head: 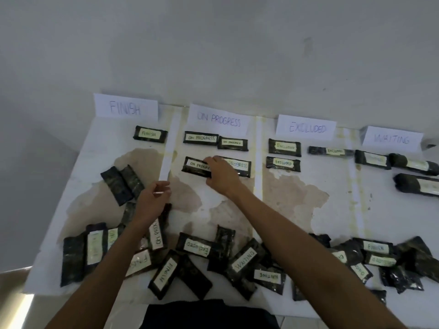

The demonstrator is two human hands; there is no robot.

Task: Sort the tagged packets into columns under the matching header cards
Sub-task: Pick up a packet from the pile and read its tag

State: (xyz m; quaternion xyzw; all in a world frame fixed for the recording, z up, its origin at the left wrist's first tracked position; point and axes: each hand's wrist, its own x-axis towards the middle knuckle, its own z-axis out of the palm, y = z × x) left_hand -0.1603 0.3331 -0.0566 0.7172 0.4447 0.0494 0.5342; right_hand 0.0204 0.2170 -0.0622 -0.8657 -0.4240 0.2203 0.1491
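Four white header cards stand along the wall: FINISH [126, 108], ON PROGRESS [218, 121], EXCLUDED [306, 128], WAITING [392, 139]. Dark packets with pale tags lie in columns below them. My right hand [222, 175] rests on an ON PROGRESS packet [196, 165] in the second row, fingers over its right end, beside another ON PROGRESS packet [238, 166]. My left hand [152, 200] hovers over the table left of centre, fingers curled and apart, with a thin white strip at its fingertips. A heap of unsorted packets [244, 260] lies along the near edge.
One FINISH packet [150, 134] lies under its card. Two face-down packets [122, 184] lie at the left. Rolled packets [414, 163] sit under WAITING at the right edge. The white table sheet [297, 205] is stained brown in the middle.
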